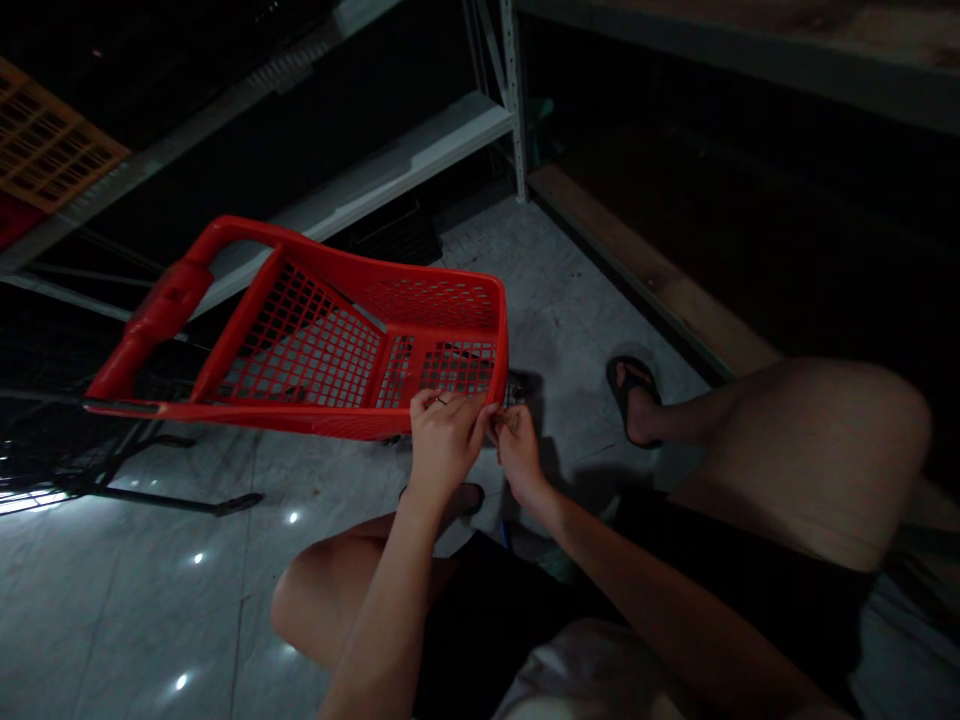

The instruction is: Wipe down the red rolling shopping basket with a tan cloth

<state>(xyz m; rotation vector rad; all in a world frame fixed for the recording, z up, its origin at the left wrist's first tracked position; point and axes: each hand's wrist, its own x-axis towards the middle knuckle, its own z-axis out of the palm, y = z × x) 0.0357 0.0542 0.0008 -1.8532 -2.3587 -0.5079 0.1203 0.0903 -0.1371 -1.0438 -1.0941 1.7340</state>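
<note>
A red plastic shopping cart [322, 262] with a grid-walled basket stands in front of me, its handle to the left. Over the rim near the basket's front corner is my left hand [442, 435], fingers closed on the edge and a ring on one finger. Just beside that corner my right hand [521, 450] is closed in a pinch, close to the left fingertips. Something small and brownish shows at its fingers, too dark to name. Inside, the basket holds nothing that I can see.
Metal shelving [450, 140] runs behind the cart, with a yellow crate [56, 140] at the upper left. A wooden-edged shelf [675, 290] stands on the right. Dark metal bars [172, 495] stick out at the lower left above the grey tiled floor [150, 600].
</note>
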